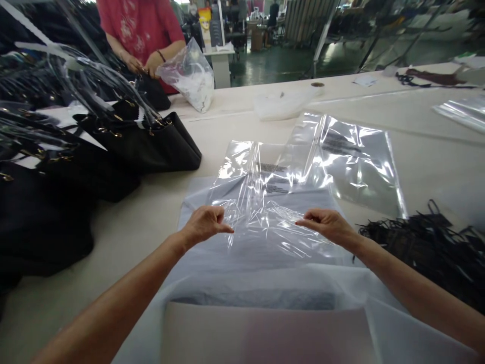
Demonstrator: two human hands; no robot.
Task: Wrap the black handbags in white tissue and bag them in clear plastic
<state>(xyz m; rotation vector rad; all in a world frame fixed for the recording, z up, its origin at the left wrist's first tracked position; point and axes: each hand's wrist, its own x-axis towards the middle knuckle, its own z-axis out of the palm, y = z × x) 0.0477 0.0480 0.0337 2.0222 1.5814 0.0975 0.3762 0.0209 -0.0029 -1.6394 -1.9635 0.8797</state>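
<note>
A clear plastic bag (261, 202) with printed dark text lies spread in front of me. My left hand (207, 222) is closed in a pinch at its near left side. On the right side my right hand (323, 223) is closed on the same film, thumb and fingers together. Under the bag lies a thin whitish sheet (242, 260), reaching toward me. Nearest to me is a pale flat panel (265, 333), with a dark strip visible along its far edge. Another clear plastic bag (359, 174) lies beyond my right hand, touching the first bag.
Black handbags (151, 141) with wrapped handles stand at left. Dark straps (424, 247) are heaped at right on the pale table (409, 136). Across it, a person (140, 35) in red handles a black bag beside a clear sack (193, 81) of white material.
</note>
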